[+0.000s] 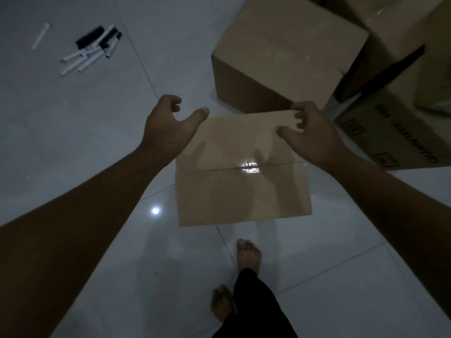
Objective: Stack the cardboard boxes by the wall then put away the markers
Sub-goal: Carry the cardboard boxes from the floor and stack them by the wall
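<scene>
A small taped cardboard box sits on the white tiled floor in front of my feet. My left hand hovers at its far left corner, fingers loosely curled and thumb out, holding nothing. At the far right corner my right hand is spread the same way, fingertips near the box's far edge; contact cannot be told. A larger closed box stands just beyond. Several markers, white with black caps, lie scattered at the far left.
A big printed cardboard box stands at the right, with another box above it. A black strip leans between the boxes. One lone white marker lies far left. My bare feet stand behind the small box.
</scene>
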